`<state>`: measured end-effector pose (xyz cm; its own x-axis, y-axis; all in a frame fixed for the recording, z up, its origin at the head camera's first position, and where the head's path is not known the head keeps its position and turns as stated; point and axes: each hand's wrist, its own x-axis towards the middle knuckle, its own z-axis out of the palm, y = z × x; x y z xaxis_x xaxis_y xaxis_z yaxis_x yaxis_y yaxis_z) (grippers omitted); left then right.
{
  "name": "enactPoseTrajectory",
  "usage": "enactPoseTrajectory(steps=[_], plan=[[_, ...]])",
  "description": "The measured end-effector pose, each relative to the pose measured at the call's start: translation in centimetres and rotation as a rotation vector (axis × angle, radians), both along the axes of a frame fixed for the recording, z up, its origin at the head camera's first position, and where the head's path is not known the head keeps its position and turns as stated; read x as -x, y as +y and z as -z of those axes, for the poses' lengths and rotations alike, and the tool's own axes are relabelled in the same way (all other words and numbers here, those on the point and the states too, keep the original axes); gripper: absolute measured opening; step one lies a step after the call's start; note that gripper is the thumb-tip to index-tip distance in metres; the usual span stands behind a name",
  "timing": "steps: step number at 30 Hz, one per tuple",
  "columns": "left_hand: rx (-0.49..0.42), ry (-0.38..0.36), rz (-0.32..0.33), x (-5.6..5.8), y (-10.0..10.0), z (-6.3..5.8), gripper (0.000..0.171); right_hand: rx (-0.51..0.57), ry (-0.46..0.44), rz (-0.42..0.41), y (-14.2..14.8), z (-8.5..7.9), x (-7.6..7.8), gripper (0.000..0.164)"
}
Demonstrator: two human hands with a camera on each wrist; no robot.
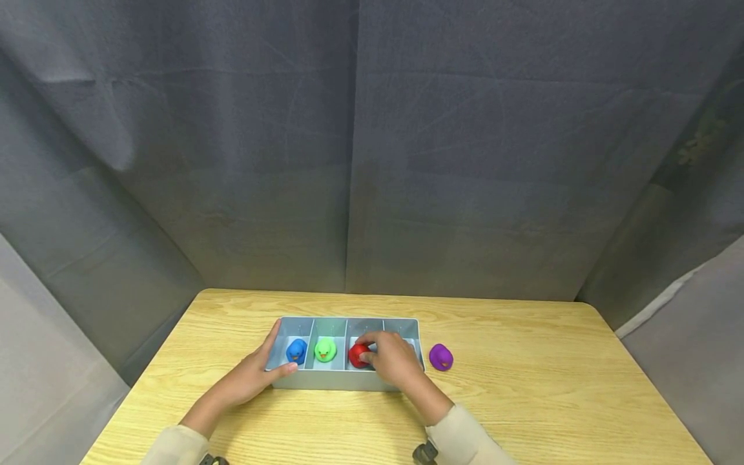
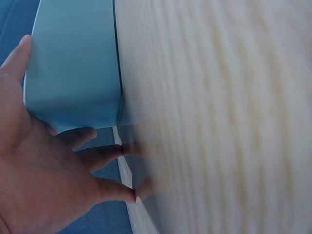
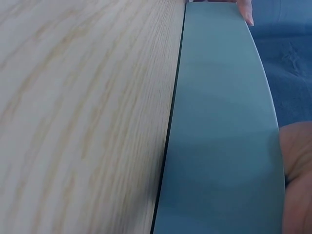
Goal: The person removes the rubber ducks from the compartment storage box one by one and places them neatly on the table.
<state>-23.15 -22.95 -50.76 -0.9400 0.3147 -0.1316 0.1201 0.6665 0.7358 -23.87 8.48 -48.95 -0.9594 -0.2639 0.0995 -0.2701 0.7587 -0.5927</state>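
A grey box (image 1: 343, 380) with a row of compartments stands on the table. My left hand (image 1: 248, 376) rests against its left end, thumb along the front rim; the left wrist view shows the fingers (image 2: 105, 158) extended beside the box's end wall. A blue rubber duck (image 1: 296, 351) sits in the leftmost compartment and a green rubber duck (image 1: 325, 350) in the one beside it. My right hand (image 1: 396, 359) reaches over the rim and pinches a red rubber duck (image 1: 358, 356) in the third compartment. The right wrist view hides the red duck behind the box wall.
A purple rubber duck (image 1: 441, 357) lies on the wooden table (image 1: 552, 374) just right of the box. The rightmost compartment is partly covered by my right hand. Grey curtains (image 1: 349, 161) hang behind the table and along both sides.
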Motion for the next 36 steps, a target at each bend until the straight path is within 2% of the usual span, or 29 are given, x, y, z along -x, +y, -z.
enactPoseTrajectory(steps=[16,29,36], plan=[[0.016,-0.001,-0.008,0.06,-0.04,0.02,0.1,0.061,0.059,-0.057,0.55,-0.19,-0.08,0.026],[0.009,0.003,-0.006,0.03,0.08,-0.02,0.099,0.123,0.084,-0.019,0.82,0.26,0.18,0.027],[0.007,0.003,-0.009,-0.09,0.13,-0.1,0.099,0.155,0.108,-0.033,0.94,0.18,0.28,0.027]])
